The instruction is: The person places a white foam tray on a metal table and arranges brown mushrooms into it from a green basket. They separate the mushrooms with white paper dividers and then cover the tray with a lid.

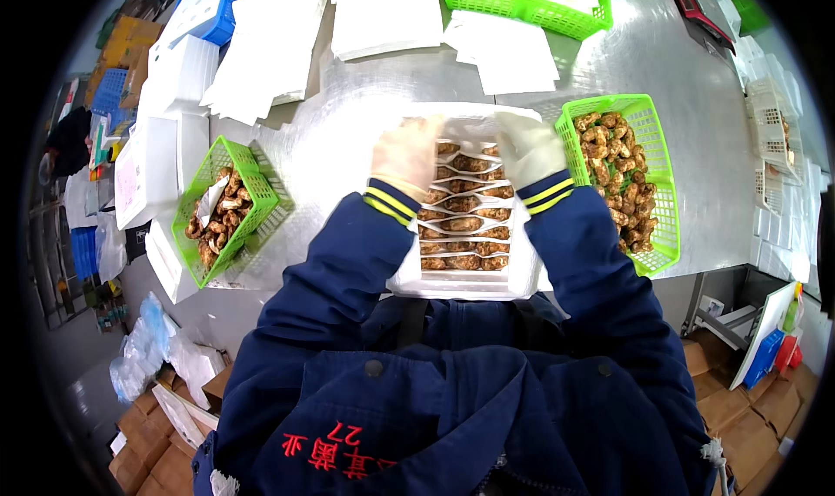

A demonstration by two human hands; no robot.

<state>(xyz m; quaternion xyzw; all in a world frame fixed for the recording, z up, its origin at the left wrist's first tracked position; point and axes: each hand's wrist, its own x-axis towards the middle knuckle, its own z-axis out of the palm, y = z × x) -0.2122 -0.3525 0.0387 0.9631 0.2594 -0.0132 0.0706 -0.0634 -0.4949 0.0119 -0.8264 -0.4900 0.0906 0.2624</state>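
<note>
A white foam box (530, 261) is directly before me on the metal table. It holds several rows of brown mushrooms (461, 224), parted by upright white paper sheets (456, 240). My left hand (408, 153), in what looks like a pale glove, is over the far left side of the box. Across from it, my right hand (531, 147), in a whitish glove, is at the far right side. Both sets of fingers are blurred or turned away, so I cannot see whether they hold anything. The far mushroom rows lie partly behind my hands.
Green plastic baskets of mushrooms stand at right (665, 189) and left (225, 150). White paper stacks (388, 13) and another green basket (522, 6) line the far side of the metal table (352, 104). White foam boxes (153, 170) are at far left, a red-edged device (701, 13) far right.
</note>
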